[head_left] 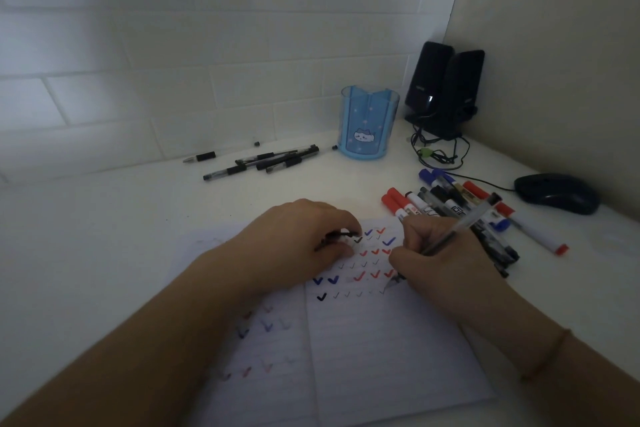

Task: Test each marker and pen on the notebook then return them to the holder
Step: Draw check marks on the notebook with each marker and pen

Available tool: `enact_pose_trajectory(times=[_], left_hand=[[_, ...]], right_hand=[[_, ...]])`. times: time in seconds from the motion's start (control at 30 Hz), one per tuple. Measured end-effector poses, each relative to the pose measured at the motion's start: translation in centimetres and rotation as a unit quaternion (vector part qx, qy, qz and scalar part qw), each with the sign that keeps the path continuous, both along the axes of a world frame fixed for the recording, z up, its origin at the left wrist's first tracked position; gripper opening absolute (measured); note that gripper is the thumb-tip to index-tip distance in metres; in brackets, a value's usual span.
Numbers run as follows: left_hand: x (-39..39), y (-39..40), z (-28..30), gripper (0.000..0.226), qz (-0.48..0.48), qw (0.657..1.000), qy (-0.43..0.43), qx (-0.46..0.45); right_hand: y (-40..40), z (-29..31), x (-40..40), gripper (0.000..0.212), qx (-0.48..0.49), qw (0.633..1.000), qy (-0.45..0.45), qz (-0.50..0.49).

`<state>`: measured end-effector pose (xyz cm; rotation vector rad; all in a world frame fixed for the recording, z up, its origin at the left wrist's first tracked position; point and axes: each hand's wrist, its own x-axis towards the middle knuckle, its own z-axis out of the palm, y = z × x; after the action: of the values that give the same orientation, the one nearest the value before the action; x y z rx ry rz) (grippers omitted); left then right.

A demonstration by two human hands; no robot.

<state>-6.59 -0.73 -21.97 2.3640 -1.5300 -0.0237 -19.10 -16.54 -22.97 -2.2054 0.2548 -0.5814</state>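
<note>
While our right hand [446,256] curls its fingers [414,236] around a clear pen [460,225], tip down on the open notebook [363,340] beside rows of tick marks, our left hand [294,239] rests on the page, its fingers pinching what looks like a small black cap [334,240]. The blue holder [369,123] stands upright at the back of the counter [104,236]. A cluster of black pens [266,161] lies left of it; a pile of markers [453,199] sits just right of the notebook.
</note>
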Motion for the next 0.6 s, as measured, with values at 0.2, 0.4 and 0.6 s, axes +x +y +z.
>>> enact_pose_trajectory(times=[0.2,0.4,0.6], left_hand=[[-0.3,-0.1,0.7,0.036,0.022,0.995,0.075,-0.068],[-0.7,-0.4,0.8,0.02,0.04,0.983,0.136,-0.12],[-1.0,-0.2,0.8,0.019,0.013,0.985,0.107,-0.137]], right_hand=[[-0.1,1.0,-0.5,0.034,0.164,0.986,0.003,0.0],[-0.9,2.1,-1.0,0.008,0.302,0.95,-0.02,0.082],[-0.9,2.2,-0.9,0.015,0.314,0.945,-0.017,0.09]])
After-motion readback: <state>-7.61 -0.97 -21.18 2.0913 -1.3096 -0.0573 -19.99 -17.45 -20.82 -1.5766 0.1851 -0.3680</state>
